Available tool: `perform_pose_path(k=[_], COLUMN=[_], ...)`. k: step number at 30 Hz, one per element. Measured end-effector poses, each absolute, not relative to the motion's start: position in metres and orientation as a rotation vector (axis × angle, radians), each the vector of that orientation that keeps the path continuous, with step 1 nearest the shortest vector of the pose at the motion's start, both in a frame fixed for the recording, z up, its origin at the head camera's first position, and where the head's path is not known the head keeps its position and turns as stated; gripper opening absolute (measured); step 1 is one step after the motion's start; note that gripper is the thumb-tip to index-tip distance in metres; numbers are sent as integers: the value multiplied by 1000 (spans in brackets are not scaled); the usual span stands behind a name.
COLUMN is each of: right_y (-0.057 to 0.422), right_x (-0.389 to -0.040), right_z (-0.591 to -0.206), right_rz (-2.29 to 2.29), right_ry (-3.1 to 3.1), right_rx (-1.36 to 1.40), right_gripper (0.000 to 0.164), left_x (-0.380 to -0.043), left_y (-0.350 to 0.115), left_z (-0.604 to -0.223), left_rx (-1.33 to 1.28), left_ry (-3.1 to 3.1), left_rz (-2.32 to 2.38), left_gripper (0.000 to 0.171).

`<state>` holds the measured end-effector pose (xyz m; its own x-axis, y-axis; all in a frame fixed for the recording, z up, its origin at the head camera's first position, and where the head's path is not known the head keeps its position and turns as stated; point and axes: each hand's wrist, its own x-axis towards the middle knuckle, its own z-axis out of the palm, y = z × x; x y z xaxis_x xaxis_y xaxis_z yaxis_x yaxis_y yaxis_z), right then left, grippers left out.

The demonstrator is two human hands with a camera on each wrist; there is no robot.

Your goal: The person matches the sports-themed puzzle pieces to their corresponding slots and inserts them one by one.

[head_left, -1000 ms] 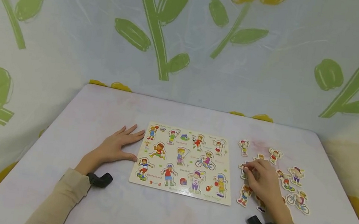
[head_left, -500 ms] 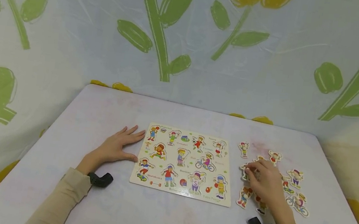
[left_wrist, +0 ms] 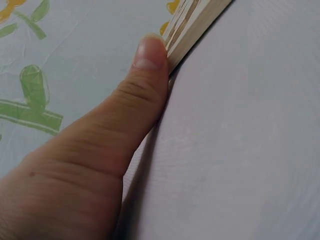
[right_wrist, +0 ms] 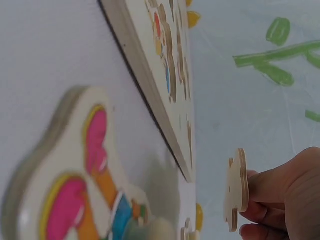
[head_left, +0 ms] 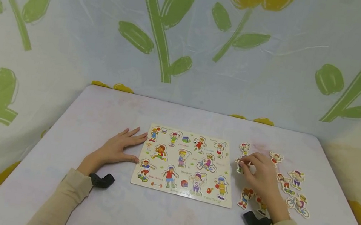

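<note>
A wooden puzzle board (head_left: 171, 159) with sports figures lies mid-table. My left hand (head_left: 114, 149) rests flat beside it, fingers spread; the thumb (left_wrist: 145, 75) touches the board's left edge in the left wrist view. To the right of the board, my right hand (head_left: 264, 176) pinches a puzzle piece (head_left: 239, 166) between thumb and fingers. In the right wrist view that puzzle piece (right_wrist: 236, 190) is raised off the table, plain wooden back showing; its picture is too small to identify in the head view. A volleyball puzzle piece (head_left: 245, 148) lies just beyond it.
Several loose puzzle pieces surround the right hand, among them a bicycle piece (head_left: 298, 206), a skateboard piece (head_left: 285, 183) and a basketball piece (head_left: 245, 198). A piece with pink shoes (right_wrist: 100, 180) lies close to the right wrist camera. A flowered backdrop (head_left: 191, 34) encloses the table (head_left: 152, 219).
My right hand has moved slightly left toward the board, carrying the pinched puzzle piece away from the other pieces. The left hand has stayed at the board's edge.
</note>
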<state>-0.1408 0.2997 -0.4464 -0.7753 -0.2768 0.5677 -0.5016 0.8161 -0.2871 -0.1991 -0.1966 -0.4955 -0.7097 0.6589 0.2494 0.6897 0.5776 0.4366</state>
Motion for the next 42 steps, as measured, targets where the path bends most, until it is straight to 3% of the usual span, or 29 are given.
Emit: perform_pose_path(k=[42], right_y=[183], right_x=[-162], right_z=[-430], right_rz=[791], right_ry=[-2348], right_rx=[898], right_gripper=[10], left_x=[-193], left_y=[-194], left_z=[-489], left_rx=[-1134], left_ry=[-2854], left_rz=[-682], left_gripper=[91])
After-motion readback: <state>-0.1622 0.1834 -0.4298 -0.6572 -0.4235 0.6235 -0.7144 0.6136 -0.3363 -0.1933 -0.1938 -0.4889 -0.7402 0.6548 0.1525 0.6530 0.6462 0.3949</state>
